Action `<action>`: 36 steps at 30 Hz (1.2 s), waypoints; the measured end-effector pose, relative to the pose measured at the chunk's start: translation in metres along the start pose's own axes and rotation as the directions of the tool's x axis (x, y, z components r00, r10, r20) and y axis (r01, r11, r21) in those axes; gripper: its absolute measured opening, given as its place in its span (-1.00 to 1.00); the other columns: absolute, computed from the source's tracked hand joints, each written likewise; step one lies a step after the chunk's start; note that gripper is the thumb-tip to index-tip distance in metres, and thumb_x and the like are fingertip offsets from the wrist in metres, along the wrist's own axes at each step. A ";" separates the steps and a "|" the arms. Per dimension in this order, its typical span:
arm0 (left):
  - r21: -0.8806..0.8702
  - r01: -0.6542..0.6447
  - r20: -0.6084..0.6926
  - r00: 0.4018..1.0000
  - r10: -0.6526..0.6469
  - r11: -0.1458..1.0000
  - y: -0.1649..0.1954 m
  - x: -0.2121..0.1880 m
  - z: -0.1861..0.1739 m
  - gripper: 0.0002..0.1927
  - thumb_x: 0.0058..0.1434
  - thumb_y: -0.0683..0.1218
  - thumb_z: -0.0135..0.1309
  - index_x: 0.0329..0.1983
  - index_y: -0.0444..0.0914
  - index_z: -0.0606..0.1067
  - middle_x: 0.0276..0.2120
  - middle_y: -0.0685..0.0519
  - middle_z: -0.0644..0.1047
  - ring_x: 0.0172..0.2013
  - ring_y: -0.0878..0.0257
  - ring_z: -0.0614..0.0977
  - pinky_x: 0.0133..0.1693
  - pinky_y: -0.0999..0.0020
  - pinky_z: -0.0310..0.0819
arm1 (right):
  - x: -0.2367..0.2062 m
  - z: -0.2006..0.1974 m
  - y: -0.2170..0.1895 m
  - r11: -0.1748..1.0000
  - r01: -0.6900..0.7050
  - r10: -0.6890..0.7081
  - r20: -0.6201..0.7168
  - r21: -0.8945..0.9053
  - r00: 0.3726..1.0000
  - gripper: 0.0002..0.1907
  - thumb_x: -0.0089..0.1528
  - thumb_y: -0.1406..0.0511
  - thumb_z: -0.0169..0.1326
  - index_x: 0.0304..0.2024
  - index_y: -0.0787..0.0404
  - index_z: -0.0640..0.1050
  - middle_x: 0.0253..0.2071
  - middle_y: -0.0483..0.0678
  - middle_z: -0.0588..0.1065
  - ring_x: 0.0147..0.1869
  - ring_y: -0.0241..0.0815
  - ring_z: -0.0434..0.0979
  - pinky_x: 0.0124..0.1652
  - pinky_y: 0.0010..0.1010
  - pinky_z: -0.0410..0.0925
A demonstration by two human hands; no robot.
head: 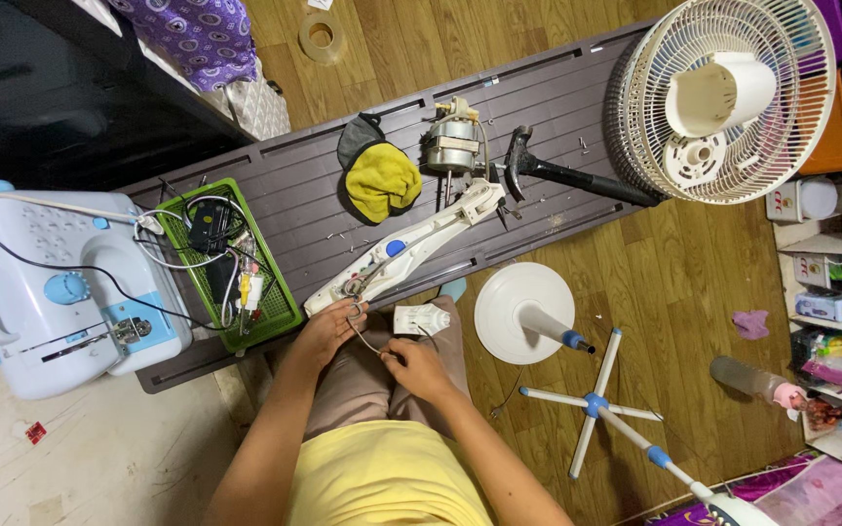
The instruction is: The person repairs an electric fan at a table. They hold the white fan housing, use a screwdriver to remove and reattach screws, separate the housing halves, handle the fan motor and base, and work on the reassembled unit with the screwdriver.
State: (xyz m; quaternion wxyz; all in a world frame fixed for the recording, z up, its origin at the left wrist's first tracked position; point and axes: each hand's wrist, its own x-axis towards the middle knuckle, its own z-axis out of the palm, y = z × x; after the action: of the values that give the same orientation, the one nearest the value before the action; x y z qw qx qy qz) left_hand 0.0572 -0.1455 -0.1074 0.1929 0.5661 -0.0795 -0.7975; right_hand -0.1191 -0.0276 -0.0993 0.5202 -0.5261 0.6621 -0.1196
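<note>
A long white fan neck housing (411, 246) with blue buttons lies slanted across a dark brown panel (324, 195). My left hand (328, 329) rests at its lower end, fingers curled on a thin wire loop (361, 331) that comes out of it. My right hand (411, 365) pinches the other end of that wire just above my lap. A small white plastic part (421, 319) sits on my knee between the hands. A fan motor (452, 146) stands at the housing's upper end.
A green basket (280, 307) of cables and a white-and-blue sewing machine (51, 292) sit left. A yellow cloth (380, 180), hammer (557, 173), fan grille (723, 97), round white base (526, 312) and cross-shaped stand (592, 404) lie right. Shelves (830, 292) line the right edge.
</note>
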 end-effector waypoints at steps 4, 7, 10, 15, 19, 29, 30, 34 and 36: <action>0.043 0.000 -0.023 1.000 0.001 0.999 0.003 0.001 0.001 -0.59 0.30 -0.14 0.02 0.22 -0.28 0.44 0.03 0.01 0.63 0.09 0.16 0.60 0.15 0.22 0.41 | 0.007 0.007 0.002 0.999 -0.039 0.039 0.026 0.024 0.999 -0.77 0.25 0.16 0.09 -0.12 0.08 0.62 -0.24 0.03 0.61 -0.17 0.03 0.62 -0.15 -0.17 0.43; 0.063 -0.049 -0.029 0.998 0.051 0.997 0.005 0.000 0.004 -0.61 0.28 -0.13 0.05 0.17 -0.32 0.49 0.02 0.03 0.64 0.08 0.17 0.59 0.13 0.27 0.41 | 0.012 0.011 0.001 0.998 -0.049 0.049 0.011 0.035 0.999 -0.78 0.22 0.18 0.10 -0.14 0.11 0.61 -0.22 0.03 0.61 -0.16 0.04 0.61 -0.14 -0.17 0.43; 0.052 -0.095 -0.113 0.989 0.101 0.994 0.002 0.001 0.013 -0.61 0.22 -0.15 0.07 0.12 -0.33 0.50 0.02 0.02 0.65 0.07 0.18 0.62 0.12 0.31 0.45 | 0.016 0.011 0.004 0.997 -0.045 0.045 0.014 0.060 0.999 -0.79 0.22 0.20 0.11 -0.16 0.14 0.61 -0.20 0.03 0.60 -0.15 0.04 0.61 -0.13 -0.19 0.43; 0.115 -0.131 -0.336 0.928 0.163 0.985 -0.014 0.001 0.029 -0.58 0.21 -0.19 0.13 0.16 -0.35 0.50 0.04 -0.01 0.58 0.02 0.20 0.57 0.07 0.30 0.39 | 0.021 0.006 0.010 0.989 -0.060 0.058 0.015 0.137 0.998 -0.80 0.22 0.25 0.12 -0.16 0.21 0.59 -0.17 0.07 0.58 -0.11 0.04 0.61 -0.09 -0.22 0.43; 0.010 -0.468 -0.303 0.841 0.449 0.884 -0.026 -0.003 0.036 -0.50 0.21 -0.25 0.17 0.22 -0.41 0.37 0.09 -0.15 0.55 0.07 0.16 0.57 0.11 0.31 0.43 | 0.023 0.005 0.011 0.987 -0.070 0.070 0.003 0.143 0.998 -0.79 0.19 0.25 0.12 -0.16 0.20 0.58 -0.13 0.05 0.57 -0.08 0.04 0.61 -0.06 -0.22 0.43; -0.051 -0.496 -0.214 0.853 0.476 0.867 -0.032 -0.004 0.032 -0.48 0.20 -0.32 0.11 0.24 -0.31 0.34 0.13 -0.10 0.48 0.13 0.17 0.50 0.11 0.32 0.41 | 0.032 0.001 -0.004 1.000 -0.008 0.008 0.005 -0.013 1.000 -0.66 0.16 0.20 0.16 -0.05 0.20 0.55 -0.02 0.09 0.55 0.12 0.14 0.53 0.08 -0.13 0.38; -0.060 -0.488 -0.200 0.860 0.469 0.871 -0.033 -0.002 0.031 -0.49 0.20 -0.34 0.11 0.23 -0.32 0.34 0.12 -0.11 0.48 0.12 0.15 0.50 0.11 0.31 0.41 | 0.033 0.001 -0.005 1.000 0.007 -0.007 0.005 -0.010 1.000 -0.63 0.16 0.19 0.16 -0.01 0.19 0.54 0.01 0.10 0.54 0.14 0.15 0.52 0.09 -0.12 0.37; -0.061 -0.516 -0.161 0.850 0.501 0.855 -0.036 -0.001 0.028 -0.54 0.14 -0.38 0.13 0.12 -0.36 0.38 0.06 -0.10 0.52 0.05 0.19 0.53 0.08 0.34 0.41 | 0.034 0.003 -0.003 0.999 -0.018 0.018 0.033 0.026 0.999 -0.58 0.17 0.22 0.16 0.06 0.16 0.52 0.10 0.09 0.51 0.20 0.14 0.48 0.13 -0.15 0.34; -0.045 -0.529 -0.135 0.844 0.519 0.848 -0.036 -0.001 0.028 -0.59 0.11 -0.40 0.11 0.05 -0.38 0.42 0.03 -0.08 0.55 0.03 0.22 0.57 0.08 0.38 0.43 | 0.037 0.007 -0.002 0.993 0.014 -0.007 -0.062 0.118 0.998 -0.64 0.19 0.25 0.13 0.04 0.19 0.54 0.03 0.08 0.56 0.13 0.09 0.55 0.09 -0.18 0.39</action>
State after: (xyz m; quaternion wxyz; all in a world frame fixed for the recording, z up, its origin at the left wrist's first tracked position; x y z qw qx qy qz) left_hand 0.0236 -0.1143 -0.1090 0.4302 0.5606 -0.1877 -0.6822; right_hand -0.1088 -0.0567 -0.1217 0.5293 -0.4940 0.6666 -0.1773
